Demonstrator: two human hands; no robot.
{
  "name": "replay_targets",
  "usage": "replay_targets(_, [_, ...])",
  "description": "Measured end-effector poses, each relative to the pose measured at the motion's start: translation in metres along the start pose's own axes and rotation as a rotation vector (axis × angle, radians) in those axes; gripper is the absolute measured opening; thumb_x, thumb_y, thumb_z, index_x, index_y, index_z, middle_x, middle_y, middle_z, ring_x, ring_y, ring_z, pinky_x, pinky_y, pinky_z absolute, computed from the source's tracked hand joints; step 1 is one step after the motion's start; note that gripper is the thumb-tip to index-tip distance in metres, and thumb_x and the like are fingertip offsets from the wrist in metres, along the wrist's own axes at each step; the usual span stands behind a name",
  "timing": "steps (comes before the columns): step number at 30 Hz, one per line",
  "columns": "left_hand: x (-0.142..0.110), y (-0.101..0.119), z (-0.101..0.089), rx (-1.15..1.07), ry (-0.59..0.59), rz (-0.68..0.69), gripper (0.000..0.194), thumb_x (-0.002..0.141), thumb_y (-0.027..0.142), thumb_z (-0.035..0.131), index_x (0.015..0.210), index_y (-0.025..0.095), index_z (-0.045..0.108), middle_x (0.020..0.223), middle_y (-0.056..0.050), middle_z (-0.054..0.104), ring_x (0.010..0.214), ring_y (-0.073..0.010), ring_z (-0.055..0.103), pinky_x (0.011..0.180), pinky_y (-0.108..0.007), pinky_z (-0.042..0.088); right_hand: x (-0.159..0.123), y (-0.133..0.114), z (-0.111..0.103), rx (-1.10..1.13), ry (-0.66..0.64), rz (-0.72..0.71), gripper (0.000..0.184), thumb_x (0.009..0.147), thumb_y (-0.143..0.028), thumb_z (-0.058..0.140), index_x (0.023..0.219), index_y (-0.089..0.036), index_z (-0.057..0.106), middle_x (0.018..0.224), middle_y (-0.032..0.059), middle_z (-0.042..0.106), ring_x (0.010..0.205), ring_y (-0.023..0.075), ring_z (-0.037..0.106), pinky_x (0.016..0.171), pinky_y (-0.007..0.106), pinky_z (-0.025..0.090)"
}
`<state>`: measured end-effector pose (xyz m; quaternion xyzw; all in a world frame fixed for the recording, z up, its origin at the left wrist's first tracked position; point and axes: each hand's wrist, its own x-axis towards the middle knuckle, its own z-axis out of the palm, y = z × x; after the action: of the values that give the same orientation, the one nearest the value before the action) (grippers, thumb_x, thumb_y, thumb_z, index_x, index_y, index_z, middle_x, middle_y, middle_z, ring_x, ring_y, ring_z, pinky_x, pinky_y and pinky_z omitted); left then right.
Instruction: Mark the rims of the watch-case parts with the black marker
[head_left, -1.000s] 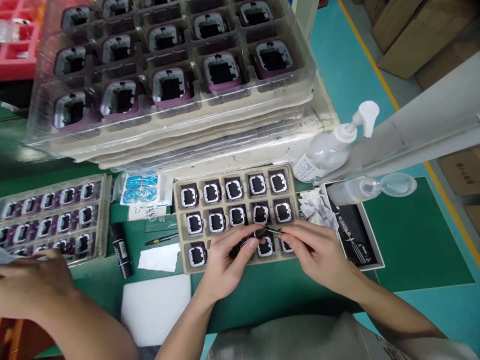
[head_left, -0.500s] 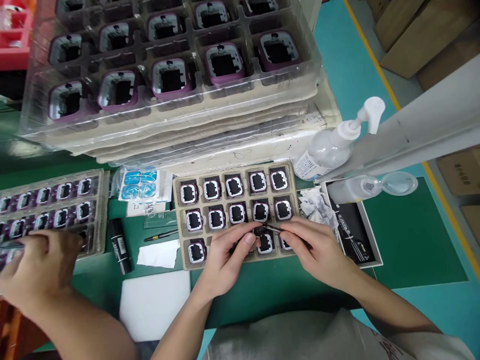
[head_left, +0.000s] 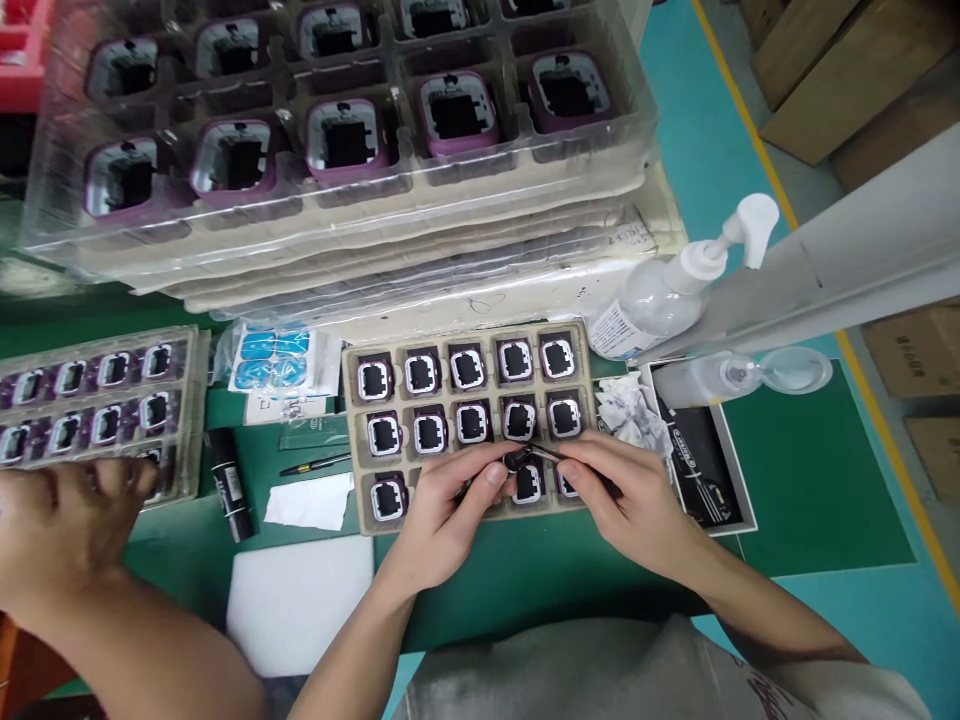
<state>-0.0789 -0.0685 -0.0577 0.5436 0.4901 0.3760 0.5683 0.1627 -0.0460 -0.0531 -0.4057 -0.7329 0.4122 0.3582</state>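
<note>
My left hand (head_left: 454, 510) pinches a small dark, rounded part (head_left: 515, 460) between thumb and forefinger, above the near row of a moulded tray (head_left: 355, 440). My right hand (head_left: 626, 490) grips a thin dark tool, tweezers by its look (head_left: 546, 455), and its tip meets the part. The tray's pockets hold several purple square housings (head_left: 472, 423) with white inner frames and black centres. My hands hide some pockets of the near row. The held part is too small to name.
Clear trays (head_left: 360, 190) with larger purple housings are stacked behind. At right stand a pump bottle (head_left: 649, 300), crumpled paper (head_left: 634, 415) and an open white box (head_left: 739, 470). Left lie a marker (head_left: 229, 485), a white pad (head_left: 300, 605) and another person's hand (head_left: 67, 530) over a second tray (head_left: 196, 410).
The view has shifted slightly. My hands stay together at the small part, its angle slightly changed. The other person's hand has moved left.
</note>
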Motion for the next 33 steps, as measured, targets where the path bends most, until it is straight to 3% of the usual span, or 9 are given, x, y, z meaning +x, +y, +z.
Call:
replay_targets(5, [-0.0004,-0.0009,-0.0005,-0.003,-0.014,-0.029,0.034,0.110,0.034,0.056,0.136,0.024,0.076,0.087,-0.003,0.074,0.077,-0.0119,0.066,0.074,-0.022,0.056,-0.0012,0.0012,-0.0008,0.000,0.003,-0.004,0.025,0.106,-0.011,0.060,0.127,-0.023,0.069,0.095,0.0013,0.065,0.081,0.0118,0.060,0.070,0.026,0.048])
replay_targets(15, [0.0001,0.0003,-0.0010,-0.018,-0.033,-0.027,0.034,0.110,0.033,0.055,0.137,0.024,0.075,0.088,-0.002,0.074,0.079,-0.0117,0.066,0.075,-0.022,0.055,-0.0002,-0.0008,-0.0025,-0.003,-0.021,0.006,0.024,0.107,-0.013,0.059,0.128,-0.021,0.069,0.105,0.0031,0.070,0.095,0.0140,0.066,0.081,0.027,0.053])
replay_targets(24, [-0.0014,-0.0015,-0.0005,-0.018,-0.051,-0.026,0.033,0.111,0.033,0.054,0.136,0.026,0.074,0.092,-0.003,0.075,0.083,-0.0133,0.068,0.075,-0.024,0.056,-0.0012,-0.0018,0.0008,-0.033,0.064,-0.059,0.019,0.105,-0.008,0.062,0.118,-0.019,0.070,0.087,-0.0005,0.061,0.075,0.0100,0.055,0.065,0.025,0.045])
replay_targets(29, [0.0006,-0.0019,0.0002,0.051,-0.017,-0.032,0.029,0.108,0.035,0.059,0.133,0.026,0.072,0.095,-0.002,0.075,0.077,-0.0122,0.063,0.072,-0.024,0.052,0.0000,-0.0034,-0.0017,-0.005,-0.019,0.006,0.021,0.108,-0.012,0.059,0.124,-0.020,0.070,0.095,0.0015,0.065,0.083,0.0108,0.059,0.071,0.025,0.048])
replay_targets(33, [0.0017,-0.0006,0.0005,0.104,0.017,-0.023,0.020,0.106,0.034,0.062,0.121,0.026,0.073,0.090,-0.001,0.072,0.076,-0.0117,0.061,0.071,-0.023,0.049,-0.0005,-0.0043,-0.0023,-0.005,-0.042,0.016,0.021,0.109,-0.015,0.057,0.125,-0.019,0.069,0.100,0.0030,0.068,0.083,0.0117,0.061,0.066,0.025,0.047])
